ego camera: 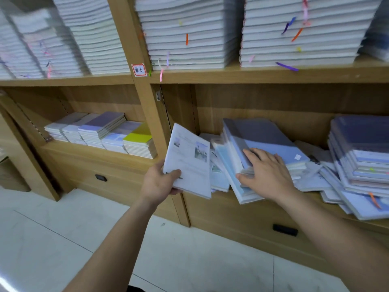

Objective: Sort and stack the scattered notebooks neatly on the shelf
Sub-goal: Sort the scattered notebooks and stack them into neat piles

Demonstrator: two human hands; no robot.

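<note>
My left hand point(159, 182) grips a thin white notebook point(189, 163) by its lower left corner and holds it tilted in front of the shelf's upright. My right hand point(267, 173) lies flat, fingers spread, on a leaning pile of blue notebooks point(263, 142) on the lower right shelf point(263, 205). Around that pile, several light blue and white notebooks point(311, 180) lie scattered and overlapping. A taller, uneven stack of purple-blue notebooks point(362, 152) stands at the far right, with some books jutting over the shelf edge.
The lower left shelf holds several short neat stacks point(101, 131), one with a yellow cover point(139, 135). Tall white stacks point(185, 32) with coloured ribbons fill the upper shelves. A red-bordered label point(139, 69) sits on the upright. Drawers with dark handles point(285, 229) lie below; white floor tiles are underfoot.
</note>
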